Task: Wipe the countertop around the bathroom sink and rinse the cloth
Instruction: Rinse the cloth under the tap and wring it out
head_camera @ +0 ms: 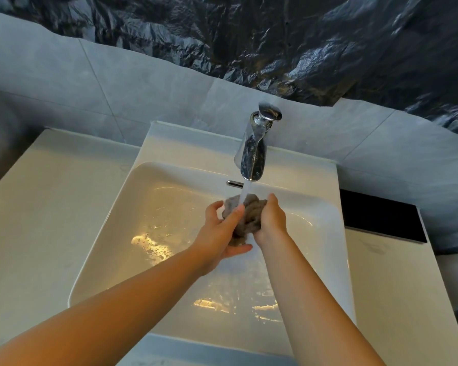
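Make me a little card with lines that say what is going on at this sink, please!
place: white sink set in a pale countertop
cloth: grey cloth, bunched up, held over the basin
hands: left hand and right hand both grip the cloth, one on each side
tap: chrome faucet, turned on
water: stream falling straight onto the cloth
also there: flat black panel to the right of the sink
step: rinsing the cloth

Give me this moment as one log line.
left hand, right hand: grip cloth | tap: running onto cloth | over sink
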Tool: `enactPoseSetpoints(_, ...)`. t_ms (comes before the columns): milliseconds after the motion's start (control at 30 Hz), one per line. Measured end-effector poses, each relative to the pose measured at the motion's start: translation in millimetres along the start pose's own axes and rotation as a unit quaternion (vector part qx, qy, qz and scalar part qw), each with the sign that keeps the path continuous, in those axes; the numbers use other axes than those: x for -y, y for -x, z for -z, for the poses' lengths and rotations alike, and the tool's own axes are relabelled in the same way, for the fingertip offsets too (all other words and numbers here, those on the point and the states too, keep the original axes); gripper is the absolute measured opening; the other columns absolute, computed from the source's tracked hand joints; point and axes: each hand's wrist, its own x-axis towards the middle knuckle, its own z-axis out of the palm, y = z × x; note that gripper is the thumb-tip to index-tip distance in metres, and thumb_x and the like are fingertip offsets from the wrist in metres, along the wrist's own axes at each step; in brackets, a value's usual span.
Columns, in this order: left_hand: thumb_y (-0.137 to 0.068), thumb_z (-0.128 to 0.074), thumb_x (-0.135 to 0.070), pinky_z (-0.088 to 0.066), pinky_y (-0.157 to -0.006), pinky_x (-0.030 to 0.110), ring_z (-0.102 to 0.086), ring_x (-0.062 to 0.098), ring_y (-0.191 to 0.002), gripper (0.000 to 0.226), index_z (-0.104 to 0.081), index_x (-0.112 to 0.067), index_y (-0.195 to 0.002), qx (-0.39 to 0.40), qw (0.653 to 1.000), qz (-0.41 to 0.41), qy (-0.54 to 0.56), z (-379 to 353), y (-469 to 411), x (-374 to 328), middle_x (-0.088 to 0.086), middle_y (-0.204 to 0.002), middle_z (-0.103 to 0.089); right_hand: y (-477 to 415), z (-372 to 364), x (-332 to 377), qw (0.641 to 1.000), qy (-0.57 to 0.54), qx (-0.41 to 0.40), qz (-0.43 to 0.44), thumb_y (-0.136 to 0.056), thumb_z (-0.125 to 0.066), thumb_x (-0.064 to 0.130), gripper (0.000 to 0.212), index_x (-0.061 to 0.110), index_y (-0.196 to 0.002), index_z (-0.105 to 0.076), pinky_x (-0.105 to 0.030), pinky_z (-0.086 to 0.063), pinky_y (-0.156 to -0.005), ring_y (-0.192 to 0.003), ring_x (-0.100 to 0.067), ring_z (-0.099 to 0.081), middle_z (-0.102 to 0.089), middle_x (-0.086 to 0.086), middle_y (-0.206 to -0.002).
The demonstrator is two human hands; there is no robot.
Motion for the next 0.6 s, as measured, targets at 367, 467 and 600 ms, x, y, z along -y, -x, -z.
enactPoseSetpoints(367,-0.091,-0.039,-0.059,-0.051,-0.091,0.043,-0.068,0.028,-0.092,0.057,-0.066,-0.011,-0.102,-0.095,0.992,0.048,0.074,1.3,-21.8,-35.1,0.012,-0.098,-0.072,55.8,9.4,-24.4,0.906,0.117,0.126,0.386,-0.087,-0.047,0.025,0.020,0.030,-0.102,-0.059,-0.013,-0.050,-0.064,-0.092,0.001,-0.057,-0.056,0.007,-0.104)
enactPoseSetpoints(467,-0.096,-0.035,-0.053,-0.052,-0.091,0.045,-0.068,0.028,-0.093,0.051,-0.067,-0.013,-0.097,-0.081,0.997,0.010,0.015,-5.2,-17.3,-35.8,0.013,-0.095,-0.072,53.4,-3.6,-27.2,0.926,0.107,0.078,0.355,-0.094,-0.053,0.030,0.018,0.031,-0.112,-0.054,-0.012,-0.051,-0.070,-0.104,-0.007,-0.055,-0.048,0.004,-0.117)
enactPoseSetpoints(600,-0.100,-0.029,-0.045,-0.053,-0.088,0.046,-0.067,0.026,-0.090,0.048,-0.065,-0.013,-0.097,-0.118,0.988,-0.070,-0.071,-14.3,-14.8,-27.7,0.014,-0.096,-0.070,43.0,-12.3,-24.8,0.929,0.103,0.014,0.355,-0.092,-0.052,0.043,0.021,0.027,-0.105,-0.058,-0.013,-0.051,-0.073,-0.092,-0.006,-0.062,-0.063,0.005,-0.104)
